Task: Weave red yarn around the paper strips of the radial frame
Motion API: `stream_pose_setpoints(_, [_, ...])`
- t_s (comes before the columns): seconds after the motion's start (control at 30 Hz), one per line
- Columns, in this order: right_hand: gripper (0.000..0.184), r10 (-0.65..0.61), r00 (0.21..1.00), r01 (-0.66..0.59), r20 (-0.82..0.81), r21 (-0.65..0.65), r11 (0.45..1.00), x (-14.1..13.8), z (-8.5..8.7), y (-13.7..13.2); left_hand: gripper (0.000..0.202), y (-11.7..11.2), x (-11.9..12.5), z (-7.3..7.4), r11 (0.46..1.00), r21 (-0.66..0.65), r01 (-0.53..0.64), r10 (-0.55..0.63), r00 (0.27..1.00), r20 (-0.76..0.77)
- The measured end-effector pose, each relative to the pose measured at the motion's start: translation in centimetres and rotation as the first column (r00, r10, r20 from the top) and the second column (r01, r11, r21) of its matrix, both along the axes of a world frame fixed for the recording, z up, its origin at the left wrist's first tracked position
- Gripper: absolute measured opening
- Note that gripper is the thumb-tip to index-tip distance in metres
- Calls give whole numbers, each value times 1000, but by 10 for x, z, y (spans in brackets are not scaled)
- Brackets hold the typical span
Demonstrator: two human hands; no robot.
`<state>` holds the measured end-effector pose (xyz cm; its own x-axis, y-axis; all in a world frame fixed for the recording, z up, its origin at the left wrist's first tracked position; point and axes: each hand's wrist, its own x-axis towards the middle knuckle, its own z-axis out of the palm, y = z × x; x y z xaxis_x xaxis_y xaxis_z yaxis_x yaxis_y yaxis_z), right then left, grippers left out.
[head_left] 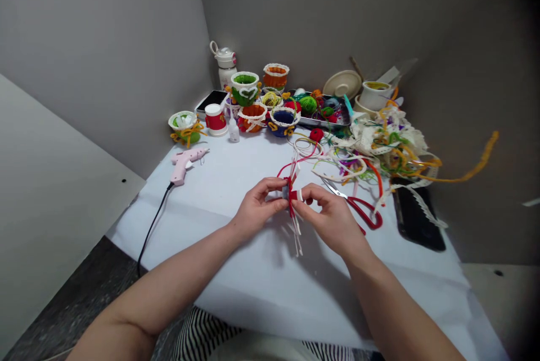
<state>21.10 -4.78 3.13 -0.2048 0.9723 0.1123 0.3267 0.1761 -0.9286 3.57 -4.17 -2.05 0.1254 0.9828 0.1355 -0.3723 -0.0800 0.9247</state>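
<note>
In front of me, above the white table, I hold a small spoked yarn piece (291,195). Its white strips stick out up and down, with red yarn around the middle, a grey round part on the left and a red-and-white part on the right. My left hand (258,203) pinches the grey side between thumb and fingers. On the other side, my right hand (331,216) is closed on the red-and-white part. A red yarn strand (295,161) runs from the piece toward a red yarn ball (316,135). My fingers partly cover the piece.
Red-handled scissors (366,213) lie beside my right hand, near a black phone (417,217). A pink glue gun (182,165) with a black cord lies left. Behind are yarn-covered cups (283,122), a glue bottle (233,129), a yarn tray (314,122) and tangled trimmings (392,141).
</note>
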Motion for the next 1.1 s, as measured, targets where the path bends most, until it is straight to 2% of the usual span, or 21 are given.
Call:
stream_pose_setpoints(0.13, [12, -10, 1000, 10, 5, 12, 1000, -1, 1, -1, 34, 0, 1, -4, 999, -41, 10, -8, 999, 42])
stream_pose_setpoints(0.3, [10, -38, 997, 27, 70, 150, 988, -2, 1, -4, 36, 1, 2, -4, 1000, -29, -4, 5, 1000, 30])
stream_pose_setpoints(0.4, [12, -46, 993, 25, 108, 191, 981, -3, 2, -5, 36, 2, 2, -4, 1000, -18, -13, 14, 999, 34])
stream_pose_setpoints(0.7, [14, -25, 983, -1, 183, 141, 990, -5, 0, -5, 36, 1, 4, -9, 999, -38, -12, 13, 1000, 15])
stream_pose_setpoints(0.9, [14, -39, 995, 26, 96, 130, 991, -7, -3, -5, 44, -5, 9, -6, 971, -230, 58, -27, 991, 134])
stream_pose_setpoints(1.1, [16, -35, 998, 26, 57, 146, 989, -5, 1, -6, 42, -5, 12, -3, 973, -224, 52, -11, 984, 177])
